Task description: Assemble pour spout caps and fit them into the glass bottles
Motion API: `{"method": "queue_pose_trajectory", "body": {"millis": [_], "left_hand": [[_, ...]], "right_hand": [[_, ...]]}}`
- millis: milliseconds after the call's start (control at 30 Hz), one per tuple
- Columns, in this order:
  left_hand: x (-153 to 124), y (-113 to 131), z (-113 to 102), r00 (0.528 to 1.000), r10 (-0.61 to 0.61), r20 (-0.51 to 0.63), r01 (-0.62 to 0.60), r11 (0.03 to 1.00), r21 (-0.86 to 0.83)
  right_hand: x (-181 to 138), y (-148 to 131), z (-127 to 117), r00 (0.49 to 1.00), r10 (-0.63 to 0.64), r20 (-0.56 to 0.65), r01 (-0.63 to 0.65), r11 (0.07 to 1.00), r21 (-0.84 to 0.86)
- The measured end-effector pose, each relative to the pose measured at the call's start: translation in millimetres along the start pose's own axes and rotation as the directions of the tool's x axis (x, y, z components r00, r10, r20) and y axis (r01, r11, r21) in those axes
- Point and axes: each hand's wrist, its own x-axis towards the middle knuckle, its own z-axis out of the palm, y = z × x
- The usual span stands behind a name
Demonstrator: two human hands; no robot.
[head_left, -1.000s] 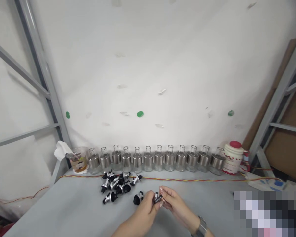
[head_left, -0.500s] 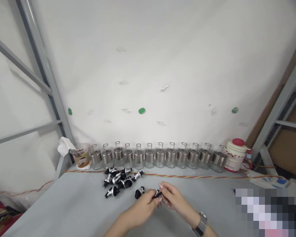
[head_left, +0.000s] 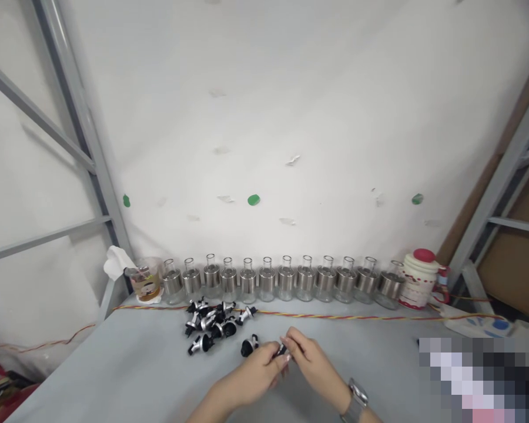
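The small black spout cap (head_left: 284, 351) sits low over the near middle of the grey surface (head_left: 114, 376), pinched between our two hands. Our left hand (head_left: 258, 370) closes its fingertips on the cap's left end, and our right hand (head_left: 311, 364), with a wristwatch (head_left: 355, 399) behind it, pinches the right end. Just left lies one loose cap (head_left: 248, 346), then a pile of caps (head_left: 209, 323). Farther off, a twisted cable (head_left: 335, 317) runs before a row of glass bottles (head_left: 286, 279).

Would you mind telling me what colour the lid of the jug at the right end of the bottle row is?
Red: the jug has a red lid, seen in the head view.
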Motion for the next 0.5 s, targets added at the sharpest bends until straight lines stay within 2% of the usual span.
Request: {"method": "queue_pose_trajectory", "body": {"millis": [233,500], "left_hand": [[-8.2,21.2,-0.9,0.983,-0.081,0.165,0.109,0.980,-0.165],[-6.4,10.6,-2.4,0.948,-0.092,0.304,0.198,0.919,-0.341]], "right_hand": [[-2.2,-4.6,-6.1,0.996,-0.075,0.044,0.079,0.993,-0.090],[-8.0,-1.8,-5.7,0.976,-0.203,-0.082,0.179,0.956,-0.234]]}}
